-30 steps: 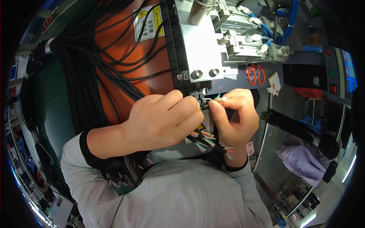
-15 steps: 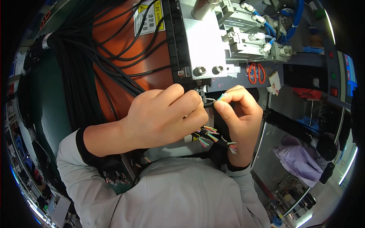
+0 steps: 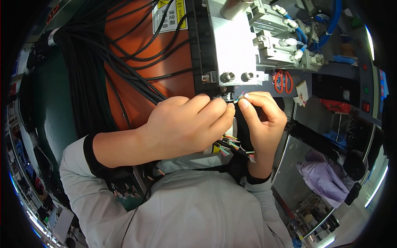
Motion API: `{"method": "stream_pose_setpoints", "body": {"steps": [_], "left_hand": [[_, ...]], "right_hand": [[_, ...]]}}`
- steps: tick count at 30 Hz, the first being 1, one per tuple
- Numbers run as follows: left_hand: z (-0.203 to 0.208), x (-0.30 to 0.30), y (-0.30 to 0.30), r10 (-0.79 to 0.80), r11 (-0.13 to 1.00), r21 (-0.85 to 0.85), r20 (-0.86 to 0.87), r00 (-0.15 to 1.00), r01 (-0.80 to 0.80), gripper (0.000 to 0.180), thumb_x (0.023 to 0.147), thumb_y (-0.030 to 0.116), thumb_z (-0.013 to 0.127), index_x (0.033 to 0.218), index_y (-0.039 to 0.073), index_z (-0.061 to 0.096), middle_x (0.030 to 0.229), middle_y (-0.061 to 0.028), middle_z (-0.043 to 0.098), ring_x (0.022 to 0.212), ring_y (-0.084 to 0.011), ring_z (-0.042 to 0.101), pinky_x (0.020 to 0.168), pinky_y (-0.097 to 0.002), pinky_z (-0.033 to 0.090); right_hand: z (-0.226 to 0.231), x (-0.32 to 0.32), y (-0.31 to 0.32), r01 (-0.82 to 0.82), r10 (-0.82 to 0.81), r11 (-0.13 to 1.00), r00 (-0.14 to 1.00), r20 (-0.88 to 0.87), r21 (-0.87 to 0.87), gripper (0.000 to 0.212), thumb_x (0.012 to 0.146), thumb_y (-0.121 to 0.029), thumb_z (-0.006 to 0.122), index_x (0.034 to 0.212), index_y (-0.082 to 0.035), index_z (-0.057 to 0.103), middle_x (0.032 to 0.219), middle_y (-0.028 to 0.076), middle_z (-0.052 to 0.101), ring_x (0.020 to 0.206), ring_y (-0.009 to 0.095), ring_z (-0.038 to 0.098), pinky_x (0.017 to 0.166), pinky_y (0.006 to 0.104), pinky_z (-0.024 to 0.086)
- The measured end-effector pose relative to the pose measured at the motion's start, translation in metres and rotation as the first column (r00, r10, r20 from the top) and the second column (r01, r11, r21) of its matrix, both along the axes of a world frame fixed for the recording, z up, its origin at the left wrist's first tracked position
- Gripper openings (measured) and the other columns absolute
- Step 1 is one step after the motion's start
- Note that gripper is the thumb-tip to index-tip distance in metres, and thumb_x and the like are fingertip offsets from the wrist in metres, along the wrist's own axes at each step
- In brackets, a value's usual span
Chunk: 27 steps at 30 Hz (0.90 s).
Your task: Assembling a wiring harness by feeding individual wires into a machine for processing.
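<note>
My left hand (image 3: 188, 124) is closed, back of the hand up, on a black cable that its fingers mostly hide. Close beside it, my right hand (image 3: 264, 115) pinches thin coloured wires (image 3: 239, 98) between thumb and forefinger. Those wires lie just below a small metal fixture (image 3: 228, 96) under the machine's bright plate (image 3: 235, 41). Several other stripped cable ends (image 3: 228, 144) with fanned coloured wires hang below my hands.
A thick bundle of black cables (image 3: 84, 78) spreads over an orange surface (image 3: 173, 87) at the left. Pneumatic cylinders (image 3: 275, 47) with blue tubes (image 3: 333, 20) stand at the upper right. Red-handled scissors (image 3: 283, 80) lie nearby. A lilac cloth (image 3: 322, 175) hangs further right.
My fingertips have come closer together. The coloured wires in my right hand have moved up toward the metal fixture. The whole view has shifted slightly.
</note>
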<state>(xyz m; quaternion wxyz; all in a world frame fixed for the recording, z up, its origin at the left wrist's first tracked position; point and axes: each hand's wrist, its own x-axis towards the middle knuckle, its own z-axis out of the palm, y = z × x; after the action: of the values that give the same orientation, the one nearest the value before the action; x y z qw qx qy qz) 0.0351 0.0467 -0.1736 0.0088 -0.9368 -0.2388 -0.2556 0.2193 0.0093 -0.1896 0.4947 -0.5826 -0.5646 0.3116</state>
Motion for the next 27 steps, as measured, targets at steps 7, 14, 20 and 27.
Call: {"method": "stream_pose_setpoints", "body": {"steps": [7, 14, 20, 27], "left_hand": [[-0.003, 0.001, -0.001, 0.103, 0.995, -0.004, -0.121, 0.987, -0.104, 0.009, 0.072, 0.016, 0.057, 0.079, 0.011, 0.060, 0.072, 0.0034, 0.042, 0.059, -0.0068, 0.044, 0.041, -0.0196, 0.029], [0.004, 0.007, 0.004, 0.121, 0.993, 0.014, -0.129, 0.984, -0.120, 0.009, 0.071, 0.015, 0.058, 0.078, 0.010, 0.060, 0.072, 0.0032, 0.043, 0.058, -0.0066, 0.045, 0.042, -0.0196, 0.030], [0.021, 0.024, 0.006, 0.053, 0.999, 0.005, -0.024, 0.998, -0.053, 0.015, 0.070, 0.013, 0.058, 0.085, 0.008, 0.060, 0.073, 0.0023, 0.045, 0.058, -0.0070, 0.049, 0.046, -0.0209, 0.035], [0.065, 0.006, -0.053, 0.167, 0.953, -0.231, -0.139, 0.976, -0.196, 0.041, 0.065, 0.004, 0.059, 0.105, 0.009, 0.064, 0.098, -0.0070, 0.061, 0.076, -0.0243, 0.062, 0.061, -0.0325, 0.048]], "right_hand": [[-0.006, -0.009, 0.004, -0.034, 0.013, 0.998, 0.936, 0.353, 0.054, 0.005, 0.074, 0.005, 0.063, 0.074, 0.003, 0.058, 0.071, 0.008, 0.059, 0.066, 0.018, 0.053, 0.064, 0.0268, 0.042], [-0.023, -0.003, 0.010, 0.021, -0.031, 0.997, 0.989, 0.145, 0.072, 0.006, 0.076, 0.001, 0.063, 0.076, 0.001, 0.057, 0.071, 0.006, 0.058, 0.065, 0.014, 0.050, 0.061, 0.0264, 0.040], [-0.016, 0.017, -0.005, -0.071, -0.086, 0.964, 0.830, -0.551, -0.257, 0.004, 0.080, 0.000, 0.062, 0.082, 0.001, 0.058, 0.076, 0.004, 0.058, 0.070, 0.009, 0.050, 0.065, 0.0221, 0.040], [0.006, -0.022, -0.033, 0.061, -0.041, 0.994, 0.979, -0.198, 0.096, 0.010, 0.077, -0.010, 0.066, 0.074, -0.003, 0.060, 0.071, 0.008, 0.058, 0.067, 0.021, 0.056, 0.065, 0.0322, 0.045]]}}
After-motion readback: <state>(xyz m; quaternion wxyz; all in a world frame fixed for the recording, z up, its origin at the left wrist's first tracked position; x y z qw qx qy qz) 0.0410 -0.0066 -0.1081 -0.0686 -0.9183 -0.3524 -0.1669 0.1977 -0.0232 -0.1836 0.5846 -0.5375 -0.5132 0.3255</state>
